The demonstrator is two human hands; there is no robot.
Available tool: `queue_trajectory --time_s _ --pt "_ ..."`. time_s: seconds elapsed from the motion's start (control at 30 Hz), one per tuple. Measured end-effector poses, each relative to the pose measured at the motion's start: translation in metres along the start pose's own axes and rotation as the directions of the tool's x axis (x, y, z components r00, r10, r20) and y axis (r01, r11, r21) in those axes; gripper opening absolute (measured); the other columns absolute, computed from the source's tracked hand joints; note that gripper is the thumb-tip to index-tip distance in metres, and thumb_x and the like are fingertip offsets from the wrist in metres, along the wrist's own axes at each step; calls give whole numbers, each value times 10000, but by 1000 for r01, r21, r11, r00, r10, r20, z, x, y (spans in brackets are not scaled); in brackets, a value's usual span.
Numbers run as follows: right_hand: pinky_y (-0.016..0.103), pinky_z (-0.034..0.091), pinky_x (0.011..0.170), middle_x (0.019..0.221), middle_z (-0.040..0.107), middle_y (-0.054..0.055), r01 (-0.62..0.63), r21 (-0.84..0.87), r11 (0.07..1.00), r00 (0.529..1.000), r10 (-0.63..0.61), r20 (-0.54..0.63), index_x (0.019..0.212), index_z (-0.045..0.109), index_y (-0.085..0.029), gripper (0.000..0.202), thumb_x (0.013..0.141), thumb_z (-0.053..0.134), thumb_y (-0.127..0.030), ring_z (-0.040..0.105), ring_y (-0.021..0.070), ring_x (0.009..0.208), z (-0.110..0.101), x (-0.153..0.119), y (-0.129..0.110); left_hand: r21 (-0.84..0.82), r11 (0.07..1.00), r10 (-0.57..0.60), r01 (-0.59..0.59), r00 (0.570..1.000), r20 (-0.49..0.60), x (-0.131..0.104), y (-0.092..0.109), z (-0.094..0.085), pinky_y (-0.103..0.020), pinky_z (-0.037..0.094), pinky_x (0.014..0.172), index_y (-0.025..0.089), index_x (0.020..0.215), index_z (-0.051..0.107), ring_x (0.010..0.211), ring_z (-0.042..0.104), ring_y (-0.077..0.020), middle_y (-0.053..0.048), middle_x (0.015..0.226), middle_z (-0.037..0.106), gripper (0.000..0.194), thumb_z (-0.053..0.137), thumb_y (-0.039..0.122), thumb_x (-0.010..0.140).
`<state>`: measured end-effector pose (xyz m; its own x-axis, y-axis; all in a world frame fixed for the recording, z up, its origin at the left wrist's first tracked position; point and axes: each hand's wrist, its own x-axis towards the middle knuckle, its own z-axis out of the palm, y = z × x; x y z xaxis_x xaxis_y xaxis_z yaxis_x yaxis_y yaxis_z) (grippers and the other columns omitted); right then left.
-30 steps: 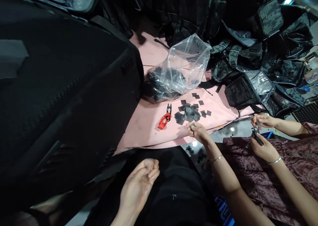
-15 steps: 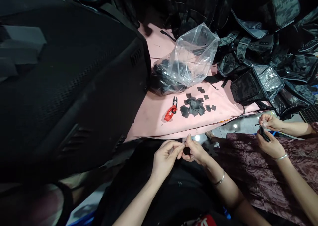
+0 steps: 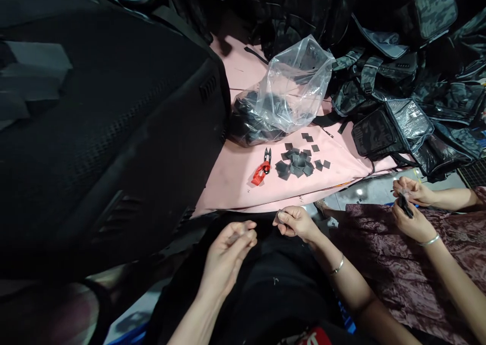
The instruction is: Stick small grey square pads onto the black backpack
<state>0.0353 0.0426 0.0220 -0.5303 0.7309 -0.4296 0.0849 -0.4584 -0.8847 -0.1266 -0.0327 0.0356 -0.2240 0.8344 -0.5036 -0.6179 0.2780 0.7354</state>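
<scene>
My left hand (image 3: 230,251) is above my dark clothing, fingers pinched around something too small and blurred to make out. To its right, and apart from it, my right hand (image 3: 295,222) pinches a small dark piece near the edge of the pink cloth (image 3: 235,183). On that cloth, beyond my hands, lies a loose pile of small black squares (image 3: 298,163). Thread snips (image 3: 267,160) with red wrapping (image 3: 260,174) rest left of the pile. Behind them sits a clear plastic bag (image 3: 296,82) with dark pieces inside.
A big black bag (image 3: 152,132) fills the left side. Camouflage bags (image 3: 374,132) are heaped at the back right. At the right, another person's hands (image 3: 413,221) hold a small black item above patterned clothing (image 3: 379,264).
My hands were together and have moved apart. The left one has gone left and slightly down; the right has stayed close to its place. The other person's fingers have shifted slightly.
</scene>
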Motion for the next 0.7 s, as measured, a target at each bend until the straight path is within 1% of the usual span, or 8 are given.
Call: queue_trajectory --time_s 0.1,0.17,0.27,0.37,0.43,0.57,0.63,0.7 --pt "191 245 383 491 501 -33 25 -190 982 1000 -26 -2 726 599 -112 438 796 546 -541 372 49 391 9 -10 -6 240 966 75 -94 994 84 -2 -7 10 -244 456 593 180 875 633 592 514 -104 13 710 574 278 732 276 635" --pt "200 361 456 619 570 -5 26 -308 951 1000 -25 9 799 614 -103 396 836 537 -489 502 88 515 16 -16 -13 385 903 146 -189 979 139 -1 -9 13 -276 482 676 184 947 666 679 571 -141 -11 757 615 322 716 309 654" --pt "285 508 643 920 612 41 8 -372 928 1000 -7 5 998 590 -112 296 873 546 -377 600 152 756 24 -24 -26 516 792 241 -325 944 225 1 -11 10 -300 489 761 198 827 709 790 611 -181 -41 843 659 208 694 339 674" --pt "291 490 662 895 603 30 3 -384 923 1000 -6 -7 1056 568 -92 379 965 325 -368 588 151 826 13 -47 -45 590 696 295 -409 912 285 2 -15 4 -283 496 692 201 706 693 723 611 -171 -31 769 653 174 657 371 713" --pt "249 428 578 722 571 -2 -1 -398 917 999 -13 -33 996 599 -99 594 959 104 -426 571 139 777 -18 -79 -60 617 658 318 -432 902 293 2 -18 2 -273 496 662 195 699 679 702 611 -165 -30 755 648 198 633 384 735" --pt "244 377 465 582 536 -9 13 -471 882 983 -99 -157 838 665 -183 491 875 357 -564 552 153 640 -127 -160 -78 628 608 388 -485 872 298 -3 -18 2 -280 500 716 209 941 677 753 622 -167 -35 838 666 256 631 368 745" --pt "239 383 439 562 541 -9 70 -469 880 960 -187 -208 834 677 -217 471 865 373 -576 542 145 613 -173 -187 -75 625 576 416 -526 847 330 -6 -15 3 -268 493 688 209 863 687 726 612 -160 -33 810 664 195 624 357 752" --pt "244 441 466 618 589 1 77 -434 898 976 -157 -153 901 681 -262 440 874 367 -569 568 151 652 -197 -198 -69 620 594 395 -512 857 330 -7 -11 6 -250 475 623 202 746 679 660 591 -147 -27 743 648 166 611 354 760"
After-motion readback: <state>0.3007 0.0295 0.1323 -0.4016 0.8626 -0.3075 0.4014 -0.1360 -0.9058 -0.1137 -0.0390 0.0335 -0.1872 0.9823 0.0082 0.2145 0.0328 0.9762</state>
